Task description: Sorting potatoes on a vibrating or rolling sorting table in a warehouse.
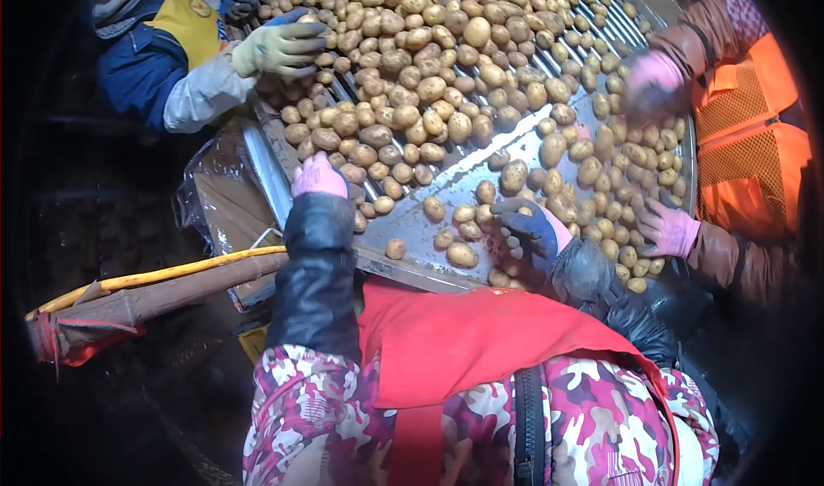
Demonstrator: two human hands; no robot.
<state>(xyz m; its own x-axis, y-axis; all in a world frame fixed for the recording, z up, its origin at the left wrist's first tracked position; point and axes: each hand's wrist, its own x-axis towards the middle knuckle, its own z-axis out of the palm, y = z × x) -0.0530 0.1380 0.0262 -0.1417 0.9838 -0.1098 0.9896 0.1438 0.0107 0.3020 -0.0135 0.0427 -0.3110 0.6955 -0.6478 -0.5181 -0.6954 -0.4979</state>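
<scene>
My left hand [319, 177], in a pink knit glove, reaches over the left rim of the sorting table and touches the potatoes [360, 154] there. Its fingertips are hidden, so any grip cannot be told. My right hand [533, 232] wears a pink glove with a dark blue-grey coated palm. Curled fingers hover low over the metal sheet [412, 225] among loose potatoes [461, 255]; whether one is inside is unclear. Between my hands, a few potatoes lie apart on the sheet, one potato [395, 248] close to the near rim.
Potatoes lie thick on metal rollers [553, 61] beyond the sheet. At left, a co-worker's gloved hand [280, 47] is over the heap; at right, a co-worker's two hands [666, 228] work among potatoes. A cloth-wrapped bar with a yellow hose [161, 277] juts out left, near a plastic-lined box [228, 196].
</scene>
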